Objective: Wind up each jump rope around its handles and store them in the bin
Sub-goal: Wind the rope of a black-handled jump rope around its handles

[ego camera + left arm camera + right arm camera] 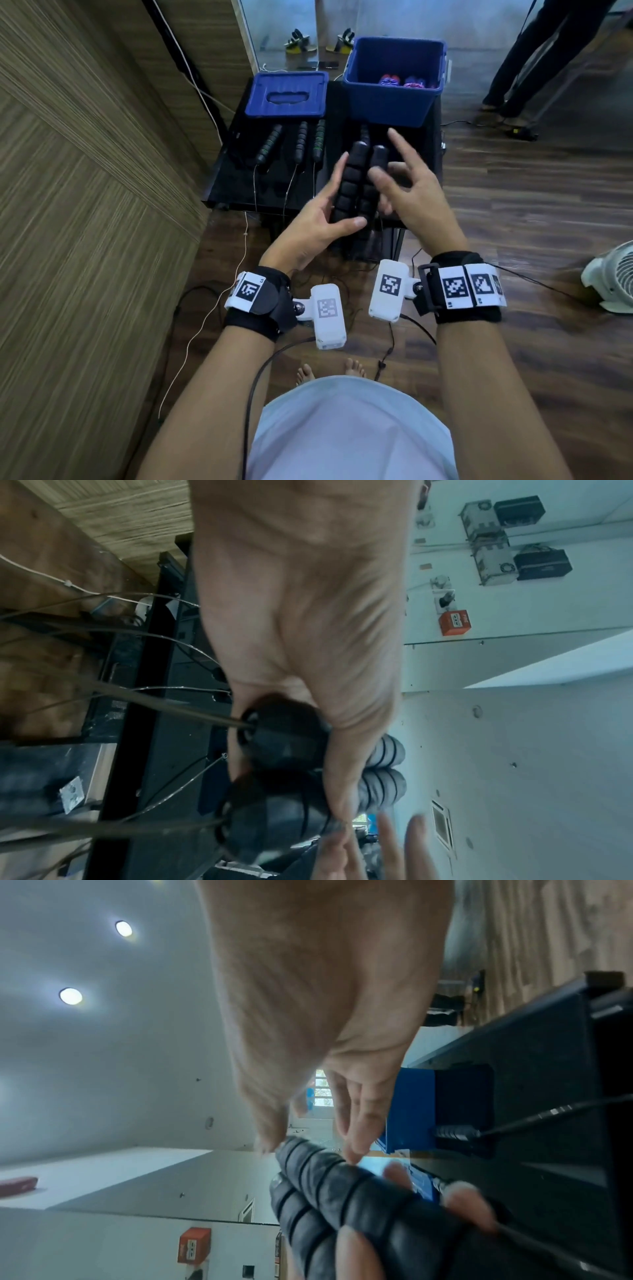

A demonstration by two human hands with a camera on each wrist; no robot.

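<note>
left hand (313, 219): fingers and thumb wrapped round two black handles (356, 181), above the desk's (236, 185) near edge | right hand (407, 185): fingers spread, holding nothing, beside the handles | bin (394, 92): desk's far right corner

lid (287, 93) left of bin (394, 82), three handles (297, 142) before lid

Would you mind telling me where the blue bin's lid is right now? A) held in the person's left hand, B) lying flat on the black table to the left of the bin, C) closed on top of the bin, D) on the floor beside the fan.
B: in the head view the lid lies flat on the black table, left of the open blue bin, while the left hand grips two black handles.
</note>
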